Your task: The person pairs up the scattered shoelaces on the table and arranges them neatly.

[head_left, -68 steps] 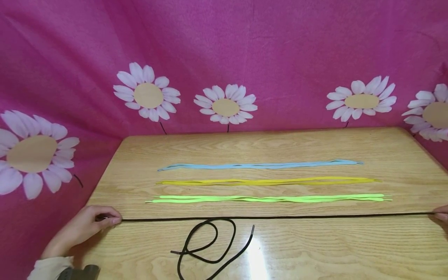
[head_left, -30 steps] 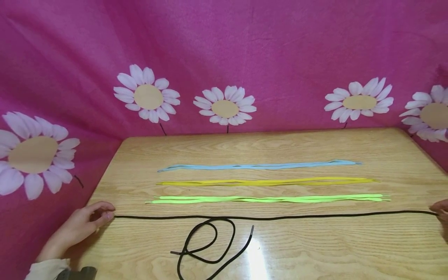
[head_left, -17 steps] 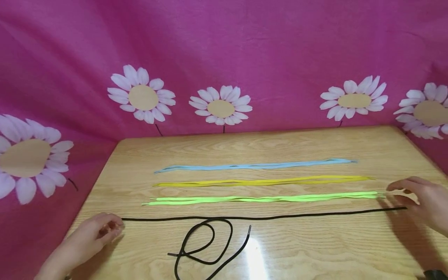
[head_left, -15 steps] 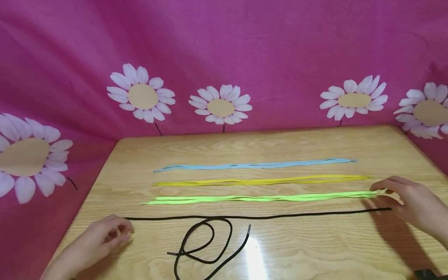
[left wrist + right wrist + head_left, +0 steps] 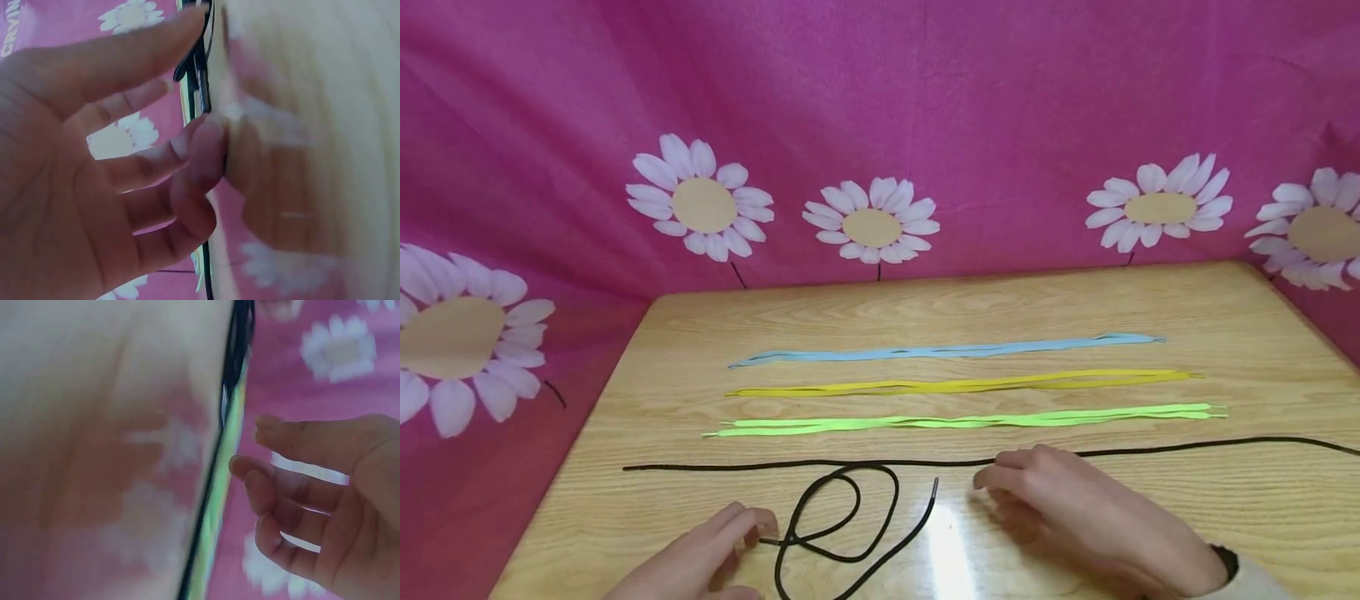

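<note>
A straightened black shoelace [image 5: 925,462] runs across the wooden table, its right end beyond the head view. Closer to me, a second black shoelace [image 5: 932,504] lies in loose loops with dark tips. My left hand [image 5: 707,550] is by the left tip of this looped lace, fingers loosely bent and thumb apart in the left wrist view, holding nothing. My right hand [image 5: 1075,500] hovers right of the looped lace, overlapping the straight one in the head view. In the right wrist view, the fingers [image 5: 294,487] are relaxed, with nothing between them and the thumb.
Behind the black laces, folded pairs of light blue [image 5: 955,352], yellow [image 5: 955,387] and neon green [image 5: 955,422] shoelaces lie in parallel rows. A pink cloth [image 5: 1000,108] with white daisies surrounds the table [image 5: 925,308] at the back and sides.
Both hands have let go of the ends of the straightened black shoelace. They have moved inward and toward me, to either side of the looped black lace.
</note>
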The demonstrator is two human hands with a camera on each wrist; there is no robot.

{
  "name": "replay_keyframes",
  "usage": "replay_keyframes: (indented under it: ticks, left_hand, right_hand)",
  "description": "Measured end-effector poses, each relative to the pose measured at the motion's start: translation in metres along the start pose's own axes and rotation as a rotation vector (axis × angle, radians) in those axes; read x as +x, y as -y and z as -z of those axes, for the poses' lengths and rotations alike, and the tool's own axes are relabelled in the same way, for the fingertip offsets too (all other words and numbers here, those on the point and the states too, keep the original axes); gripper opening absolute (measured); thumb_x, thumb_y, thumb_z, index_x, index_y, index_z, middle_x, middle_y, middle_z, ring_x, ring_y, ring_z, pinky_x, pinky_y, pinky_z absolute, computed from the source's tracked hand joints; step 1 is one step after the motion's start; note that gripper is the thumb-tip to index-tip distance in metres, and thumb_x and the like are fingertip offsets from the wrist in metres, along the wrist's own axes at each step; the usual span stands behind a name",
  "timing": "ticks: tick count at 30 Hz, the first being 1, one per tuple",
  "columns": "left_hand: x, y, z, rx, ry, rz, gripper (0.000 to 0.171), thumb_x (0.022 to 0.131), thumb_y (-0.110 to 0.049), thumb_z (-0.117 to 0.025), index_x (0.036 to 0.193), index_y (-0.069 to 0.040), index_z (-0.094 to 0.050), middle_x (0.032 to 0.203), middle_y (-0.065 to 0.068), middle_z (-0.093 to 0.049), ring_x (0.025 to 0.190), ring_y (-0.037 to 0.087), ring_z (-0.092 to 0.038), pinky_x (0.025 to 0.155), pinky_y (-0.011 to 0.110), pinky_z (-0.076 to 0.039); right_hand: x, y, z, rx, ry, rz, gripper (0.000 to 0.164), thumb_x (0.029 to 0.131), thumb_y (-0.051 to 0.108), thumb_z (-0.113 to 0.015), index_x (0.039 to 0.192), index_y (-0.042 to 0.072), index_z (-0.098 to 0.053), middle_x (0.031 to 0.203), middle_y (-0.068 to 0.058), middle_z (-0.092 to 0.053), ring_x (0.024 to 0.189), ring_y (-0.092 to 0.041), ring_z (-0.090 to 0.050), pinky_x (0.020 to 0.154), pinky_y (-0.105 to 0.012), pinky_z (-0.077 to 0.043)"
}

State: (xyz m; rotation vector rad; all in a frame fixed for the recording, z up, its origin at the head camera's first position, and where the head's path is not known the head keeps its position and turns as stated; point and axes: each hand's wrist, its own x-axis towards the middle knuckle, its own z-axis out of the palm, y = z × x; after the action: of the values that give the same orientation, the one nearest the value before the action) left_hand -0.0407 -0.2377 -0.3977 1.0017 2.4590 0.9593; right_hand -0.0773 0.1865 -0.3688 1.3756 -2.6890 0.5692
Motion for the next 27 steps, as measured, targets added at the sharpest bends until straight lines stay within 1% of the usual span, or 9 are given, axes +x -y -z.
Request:
replay_keyframes:
  ticks: [3, 6, 8, 11, 16, 21, 23, 25, 27]
  left_hand:
    - [0.002, -0.002, -0.006, 0.058, -0.019, 0.008, 0.047, 0.092, -0.034, -0.066, 0.129, -0.012, -0.048, 0.103, -0.008, -0.047, 0.079, -0.004, -0.045, 0.061, 0.020, -0.043]
    - [0.006, -0.004, -0.008, 0.041, 0.014, 0.082, 0.045, 0.094, -0.035, -0.062, 0.132, -0.014, -0.049, 0.104, -0.010, -0.049, 0.082, -0.003, -0.046, 0.064, 0.023, -0.045]
    - [0.008, -0.005, -0.010, 0.054, 0.018, 0.078, 0.040, 0.095, -0.033, -0.061, 0.129, -0.014, -0.053, 0.100, -0.012, -0.049, 0.080, -0.004, -0.046, 0.063, 0.022, -0.045]
    - [0.011, -0.006, -0.010, 0.037, 0.037, 0.076, 0.027, 0.095, -0.028, -0.063, 0.118, -0.015, -0.061, 0.092, -0.016, -0.049, 0.075, -0.005, -0.045, 0.061, 0.020, -0.043]
    - [0.012, -0.003, -0.007, -0.007, 0.059, 0.056, 0.011, 0.093, -0.018, -0.065, 0.103, -0.014, -0.066, 0.094, -0.016, -0.056, 0.079, -0.005, -0.048, 0.063, 0.021, -0.046]
    - [0.008, 0.004, -0.007, 0.027, -0.022, -0.081, 0.008, 0.091, -0.014, -0.067, 0.097, -0.016, -0.063, 0.096, -0.009, -0.048, 0.077, -0.006, -0.046, 0.061, 0.018, -0.045]
    - [0.007, 0.006, -0.007, 0.026, -0.038, -0.107, 0.009, 0.090, -0.012, -0.067, 0.097, -0.016, -0.062, 0.098, -0.008, -0.047, 0.076, -0.006, -0.046, 0.061, 0.018, -0.045]
    - [0.007, 0.007, -0.006, 0.020, -0.032, -0.095, 0.012, 0.089, -0.009, -0.068, 0.097, -0.016, -0.062, 0.098, -0.009, -0.050, 0.078, -0.005, -0.047, 0.061, 0.018, -0.045]
    - [0.008, 0.007, -0.005, -0.005, -0.006, -0.058, 0.014, 0.088, -0.006, -0.068, 0.097, -0.016, -0.063, 0.097, -0.011, -0.054, 0.080, -0.004, -0.048, 0.062, 0.019, -0.046]
  right_hand:
    - [0.016, 0.018, -0.017, -0.019, 0.040, 0.083, 0.018, 0.086, 0.010, -0.068, 0.100, 0.022, -0.066, 0.081, 0.014, -0.058, 0.072, 0.001, -0.053, 0.064, -0.020, -0.045]
    - [0.027, 0.029, -0.029, -0.054, 0.058, 0.173, 0.018, 0.087, 0.013, -0.068, 0.102, 0.022, -0.065, 0.081, 0.014, -0.061, 0.072, 0.000, -0.055, 0.064, -0.020, -0.044]
    - [0.032, 0.034, -0.034, -0.072, 0.049, 0.193, 0.016, 0.088, 0.015, -0.068, 0.101, 0.023, -0.066, 0.079, 0.015, -0.062, 0.071, -0.001, -0.055, 0.064, -0.021, -0.043]
    - [0.039, 0.039, -0.037, -0.066, 0.036, 0.170, 0.010, 0.088, 0.015, -0.068, 0.095, 0.024, -0.067, 0.075, 0.015, -0.060, 0.068, -0.001, -0.054, 0.063, -0.020, -0.043]
    - [0.047, 0.038, -0.038, -0.113, 0.087, 0.081, 0.008, 0.086, 0.016, -0.070, 0.085, 0.023, -0.066, 0.070, 0.014, -0.054, 0.064, -0.004, -0.052, 0.059, -0.023, -0.042]
    - [0.046, 0.030, -0.037, -0.149, 0.115, 0.061, 0.013, 0.081, 0.014, -0.072, 0.081, 0.022, -0.062, 0.069, 0.012, -0.050, 0.062, -0.005, -0.052, 0.056, -0.026, -0.042]
    - [0.045, 0.027, -0.036, -0.148, 0.125, 0.057, 0.015, 0.081, 0.012, -0.072, 0.080, 0.023, -0.061, 0.069, 0.012, -0.049, 0.062, -0.005, -0.052, 0.055, -0.025, -0.041]
    - [0.044, 0.024, -0.034, -0.148, 0.136, 0.053, 0.017, 0.082, 0.010, -0.072, 0.081, 0.023, -0.062, 0.070, 0.013, -0.050, 0.062, -0.004, -0.052, 0.056, -0.025, -0.041]
    - [0.042, 0.022, -0.033, -0.150, 0.143, 0.055, 0.017, 0.082, 0.009, -0.072, 0.082, 0.024, -0.063, 0.073, 0.013, -0.052, 0.064, -0.004, -0.054, 0.057, -0.025, -0.042]
